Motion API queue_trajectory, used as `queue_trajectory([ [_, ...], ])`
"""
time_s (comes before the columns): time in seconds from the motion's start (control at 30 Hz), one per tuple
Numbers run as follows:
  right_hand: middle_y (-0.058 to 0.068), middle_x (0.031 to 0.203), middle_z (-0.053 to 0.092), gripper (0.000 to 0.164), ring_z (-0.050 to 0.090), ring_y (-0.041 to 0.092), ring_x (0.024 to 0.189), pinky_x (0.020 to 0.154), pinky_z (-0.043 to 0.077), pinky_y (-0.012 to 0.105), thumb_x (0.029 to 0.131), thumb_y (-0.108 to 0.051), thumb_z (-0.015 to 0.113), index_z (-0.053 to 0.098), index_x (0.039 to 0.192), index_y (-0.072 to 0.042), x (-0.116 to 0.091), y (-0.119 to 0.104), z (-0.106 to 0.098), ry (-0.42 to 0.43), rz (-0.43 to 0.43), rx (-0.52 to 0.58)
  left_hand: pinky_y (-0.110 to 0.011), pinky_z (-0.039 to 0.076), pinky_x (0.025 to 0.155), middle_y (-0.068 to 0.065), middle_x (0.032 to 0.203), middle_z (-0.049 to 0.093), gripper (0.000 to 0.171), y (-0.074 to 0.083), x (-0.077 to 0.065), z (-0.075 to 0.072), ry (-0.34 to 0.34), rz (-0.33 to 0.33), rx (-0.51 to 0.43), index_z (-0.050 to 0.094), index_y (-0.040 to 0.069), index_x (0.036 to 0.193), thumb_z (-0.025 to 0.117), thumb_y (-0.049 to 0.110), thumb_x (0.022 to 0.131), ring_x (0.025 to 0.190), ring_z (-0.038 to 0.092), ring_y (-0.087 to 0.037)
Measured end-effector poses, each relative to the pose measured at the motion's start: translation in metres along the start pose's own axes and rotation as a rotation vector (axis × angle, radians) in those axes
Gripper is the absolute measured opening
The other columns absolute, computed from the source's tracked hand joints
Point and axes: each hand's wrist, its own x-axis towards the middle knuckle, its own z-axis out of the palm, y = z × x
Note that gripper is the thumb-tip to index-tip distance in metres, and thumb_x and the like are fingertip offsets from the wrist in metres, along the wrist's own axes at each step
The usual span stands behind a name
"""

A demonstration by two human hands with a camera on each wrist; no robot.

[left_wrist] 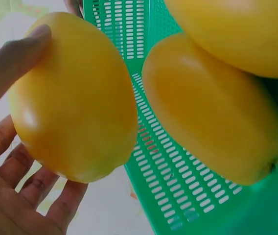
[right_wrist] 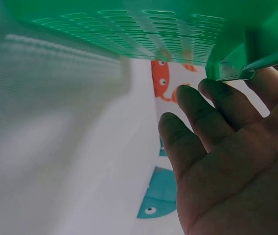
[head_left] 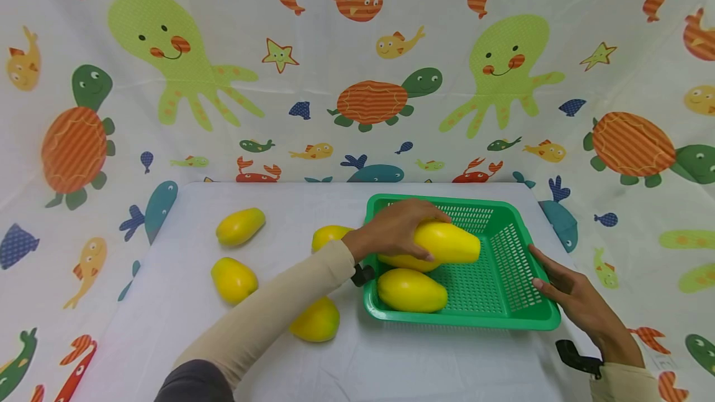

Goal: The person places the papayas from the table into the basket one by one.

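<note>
Just above the green basket [head_left: 505, 312], the left hand [head_left: 393, 228] grips a yellow mango [head_left: 447, 244], thumb and fingers curled round it, over two mangoes [head_left: 411, 290] already lying inside at the left. Meanwhile the right hand [head_left: 575, 293] rests with straight fingers against the basket's right rim. Four more mangoes [head_left: 240, 226] lie on the white table [head_left: 167, 303] to the left.
</note>
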Motion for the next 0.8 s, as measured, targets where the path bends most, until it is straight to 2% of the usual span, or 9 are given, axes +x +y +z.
queue_trajectory([
  [0.1, 0.014, 0.179, 0.006, 0.073, 0.003, 0.04, 0.166, 0.134, 0.021, 0.04, 0.112, -0.034, 0.056, 0.012, 0.171, -0.033, 0.001, -0.001, 0.0, -0.001, 0.016, 0.025, -0.029, 0.047, 0.115, 0.005, 0.15, 0.063, 0.071, 0.003, 0.004, 0.004, -0.037, 0.009, 0.008, 0.06, 0.021, 0.151, 0.089, 0.035, 0.088, 0.132, 0.057, -0.015],
  [0.2, 0.017, 0.178, 0.005, 0.074, 0.003, 0.054, 0.161, 0.117, 0.016, 0.079, 0.111, -0.034, 0.057, 0.012, 0.171, -0.031, 0.002, -0.003, 0.0, -0.001, 0.029, 0.045, -0.029, 0.044, 0.119, 0.004, 0.152, 0.061, 0.074, 0.006, 0.009, 0.008, -0.073, 0.015, 0.022, 0.056, 0.02, 0.154, 0.088, 0.034, 0.089, 0.136, 0.055, -0.015],
  [0.3, 0.017, 0.178, 0.007, 0.074, 0.006, 0.055, 0.16, 0.132, 0.025, 0.04, 0.111, -0.035, 0.056, 0.013, 0.171, -0.031, 0.001, -0.004, 0.0, 0.0, 0.03, 0.026, -0.031, 0.041, 0.123, 0.002, 0.155, 0.057, 0.076, 0.01, 0.013, 0.011, -0.105, 0.024, 0.041, 0.053, 0.019, 0.156, 0.087, 0.033, 0.09, 0.14, 0.052, -0.017],
  [0.37, 0.017, 0.178, 0.008, 0.073, 0.008, 0.055, 0.16, 0.12, 0.028, 0.008, 0.112, -0.035, 0.056, 0.013, 0.171, -0.031, 0.001, -0.004, 0.0, 0.001, 0.027, 0.017, -0.032, 0.041, 0.124, 0.0, 0.157, 0.055, 0.077, 0.012, 0.016, 0.013, -0.127, 0.027, 0.058, 0.051, 0.019, 0.158, 0.086, 0.033, 0.091, 0.142, 0.05, -0.018],
  [0.43, 0.017, 0.178, 0.008, 0.073, 0.009, 0.055, 0.16, 0.098, 0.024, -0.006, 0.111, -0.037, 0.056, 0.013, 0.171, -0.032, 0.0, -0.004, 0.0, 0.002, 0.029, 0.009, -0.032, 0.041, 0.124, -0.001, 0.159, 0.053, 0.077, 0.016, 0.019, 0.014, -0.147, 0.027, 0.076, 0.05, 0.018, 0.158, 0.086, 0.033, 0.091, 0.143, 0.049, -0.019],
  [0.5, 0.018, 0.178, 0.008, 0.074, 0.008, 0.056, 0.16, 0.12, 0.027, 0.009, 0.111, -0.036, 0.057, 0.013, 0.171, -0.031, 0.001, -0.004, 0.0, 0.0, 0.033, 0.025, -0.032, 0.04, 0.124, -0.002, 0.16, 0.052, 0.077, 0.018, 0.021, 0.015, -0.166, 0.026, 0.092, 0.05, 0.019, 0.159, 0.085, 0.032, 0.091, 0.144, 0.049, -0.019],
  [0.57, 0.019, 0.178, 0.006, 0.075, 0.006, 0.057, 0.159, 0.134, 0.023, 0.041, 0.111, -0.035, 0.058, 0.013, 0.171, -0.03, 0.001, -0.004, 0.0, -0.002, 0.045, 0.042, -0.031, 0.041, 0.124, -0.001, 0.159, 0.052, 0.076, 0.02, 0.023, 0.016, -0.179, 0.024, 0.093, 0.051, 0.019, 0.158, 0.086, 0.031, 0.091, 0.142, 0.049, -0.018],
  [0.67, 0.021, 0.177, 0.005, 0.077, 0.004, 0.059, 0.159, 0.116, 0.017, 0.082, 0.11, -0.034, 0.059, 0.013, 0.171, -0.028, 0.002, -0.004, 0.001, -0.003, 0.058, 0.065, -0.029, 0.042, 0.122, 0.001, 0.155, 0.054, 0.074, 0.022, 0.025, 0.017, -0.186, 0.031, 0.087, 0.054, 0.02, 0.155, 0.087, 0.028, 0.09, 0.138, 0.05, -0.016],
  [0.8, 0.021, 0.177, 0.005, 0.077, 0.004, 0.06, 0.158, 0.115, 0.016, 0.084, 0.11, -0.034, 0.059, 0.012, 0.171, -0.028, 0.002, -0.003, 0.001, 0.0, 0.06, 0.062, -0.027, 0.041, 0.122, 0.002, 0.153, 0.056, 0.071, 0.023, 0.027, 0.018, -0.196, 0.051, 0.083, 0.057, 0.019, 0.152, 0.088, 0.026, 0.088, 0.137, 0.051, -0.016],
])
